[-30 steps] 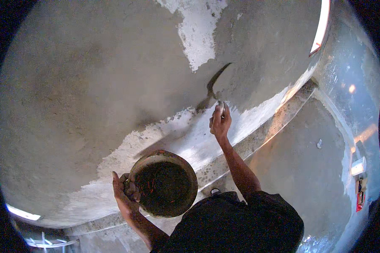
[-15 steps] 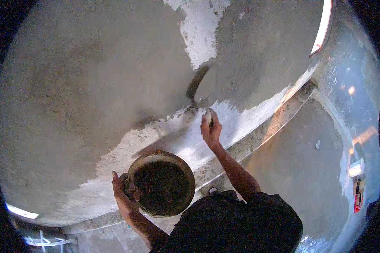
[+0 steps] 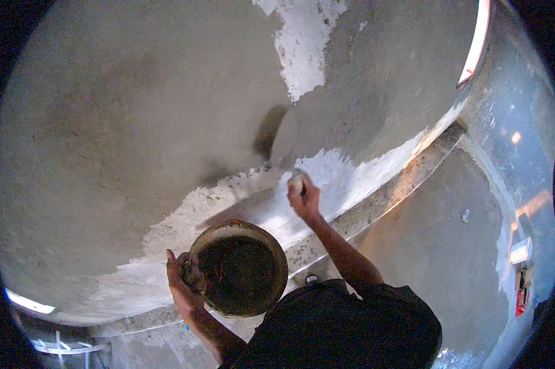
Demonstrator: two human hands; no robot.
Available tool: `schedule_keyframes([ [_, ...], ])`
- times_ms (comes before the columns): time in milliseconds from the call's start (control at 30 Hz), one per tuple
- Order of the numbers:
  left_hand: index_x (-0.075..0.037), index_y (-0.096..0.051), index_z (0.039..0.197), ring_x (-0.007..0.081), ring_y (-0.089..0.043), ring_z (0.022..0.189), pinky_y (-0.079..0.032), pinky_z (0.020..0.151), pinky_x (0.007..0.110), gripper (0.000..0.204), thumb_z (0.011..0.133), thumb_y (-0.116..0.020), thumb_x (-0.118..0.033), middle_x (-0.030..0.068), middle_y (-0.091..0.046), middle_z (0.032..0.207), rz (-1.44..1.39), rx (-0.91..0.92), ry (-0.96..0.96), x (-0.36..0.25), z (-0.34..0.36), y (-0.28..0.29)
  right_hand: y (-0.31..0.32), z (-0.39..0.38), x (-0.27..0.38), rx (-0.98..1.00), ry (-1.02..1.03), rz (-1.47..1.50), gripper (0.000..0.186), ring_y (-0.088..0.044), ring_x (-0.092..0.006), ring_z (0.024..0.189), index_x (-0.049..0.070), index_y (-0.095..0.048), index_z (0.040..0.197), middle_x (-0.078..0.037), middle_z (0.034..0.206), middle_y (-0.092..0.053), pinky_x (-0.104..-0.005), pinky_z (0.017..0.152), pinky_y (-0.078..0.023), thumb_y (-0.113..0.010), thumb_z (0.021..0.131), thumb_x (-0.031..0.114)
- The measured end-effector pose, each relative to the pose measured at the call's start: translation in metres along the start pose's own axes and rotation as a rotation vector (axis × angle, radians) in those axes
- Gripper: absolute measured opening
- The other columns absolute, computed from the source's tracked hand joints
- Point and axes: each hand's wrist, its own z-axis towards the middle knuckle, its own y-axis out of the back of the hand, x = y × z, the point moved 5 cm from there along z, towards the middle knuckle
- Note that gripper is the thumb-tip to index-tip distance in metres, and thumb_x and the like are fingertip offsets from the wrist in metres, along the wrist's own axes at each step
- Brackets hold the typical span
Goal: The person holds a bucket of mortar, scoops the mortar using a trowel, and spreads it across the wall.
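Observation:
My left hand [image 3: 185, 277] grips the left rim of a round, dark-inside basin [image 3: 277, 249], thumb outside and greyish, dirty fingers over the edge. A few thin reddish streaks show in its dark inside. My right hand [image 3: 304, 200] is closed around the pale handle of what looks like a trowel [image 3: 297, 179], held up against the wall. Its blade is blurred, so I cannot tell its exact shape. Around it, grey plaster [image 3: 167, 123] meets a bare whitish strip [image 3: 327, 169] with a ragged edge.
Another whitish patch [image 3: 302, 49] runs down from the top. A ledge [image 3: 400, 184] follows the wall's foot above a grey floor [image 3: 425, 246]. At the far right stand a white bucket [image 3: 521, 251] and a red box [image 3: 522, 301]. Bright openings lie upper right and lower left.
My right hand has moved slightly down and left with the trowel, and its shadow on the wall has shifted left. My left hand still holds the basin in nearly the same place.

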Motion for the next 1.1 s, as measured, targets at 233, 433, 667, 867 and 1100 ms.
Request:
schedule_keyframes([
  [233, -0.011, -0.056, 0.078, 0.0064, -0.040, 0.041, -0.026, 0.035, 0.021, 0.042, 0.086, -0.047, -0.051, -0.0034, -0.051, 0.058, 0.039, 0.077, -0.040, -0.003, -0.001, 0.004, 0.018, 0.040, -0.007, -0.260, -0.370, 0.155, 0.022, -0.052, -0.0106, 0.056, 0.000, -0.052, 0.105, -0.003, 0.068, -0.056, -0.0253, 0.049, -0.044, -0.051, 0.089, 0.015],
  [433, -0.011, -0.056, 0.078, 0.0069, -0.041, 0.042, -0.027, 0.036, 0.021, 0.042, 0.086, -0.048, -0.051, -0.0029, -0.051, 0.059, 0.040, -0.055, -0.059, -0.005, -0.003, -0.003, -0.021, 0.002, 0.006, 0.174, -0.056, -0.227, 0.036, -0.062, -0.0220, 0.068, 0.003, -0.051, 0.112, -0.015, 0.083, -0.062, -0.0330, 0.064, -0.049, -0.060, 0.082, 0.020],
  [667, -0.009, -0.057, 0.081, 0.0074, -0.040, 0.041, -0.026, 0.036, 0.021, 0.044, 0.085, -0.047, -0.052, -0.0018, -0.052, 0.061, 0.070, 0.013, -0.111, -0.007, -0.007, -0.005, 0.021, 0.010, -0.007, -0.130, -0.103, 0.069, 0.026, -0.043, -0.0053, 0.044, 0.003, -0.049, 0.111, 0.001, 0.061, -0.049, -0.0226, 0.038, -0.037, -0.051, 0.089, 0.018],
  [867, -0.008, -0.055, 0.080, 0.0066, -0.038, 0.039, -0.025, 0.035, 0.021, 0.045, 0.086, -0.047, -0.052, -0.0024, -0.048, 0.057, 0.091, 0.061, -0.020, -0.002, -0.006, 0.003, 0.005, 0.015, -0.034, -0.235, -0.247, 0.170, 0.025, -0.043, -0.0043, 0.041, 0.006, -0.049, 0.107, 0.001, 0.058, -0.049, -0.0222, 0.035, -0.034, -0.050, 0.091, 0.025],
  [1100, -0.007, -0.055, 0.080, 0.0066, -0.039, 0.040, -0.027, 0.035, 0.021, 0.046, 0.088, -0.043, -0.051, -0.0024, -0.047, 0.057, 0.044, 0.102, 0.003, 0.005, -0.001, 0.007, -0.031, -0.015, 0.002, 0.070, 0.306, -0.286, 0.030, -0.050, -0.0059, 0.047, 0.004, -0.050, 0.111, -0.004, 0.058, -0.053, -0.0247, 0.043, -0.043, -0.056, 0.086, 0.019],
])
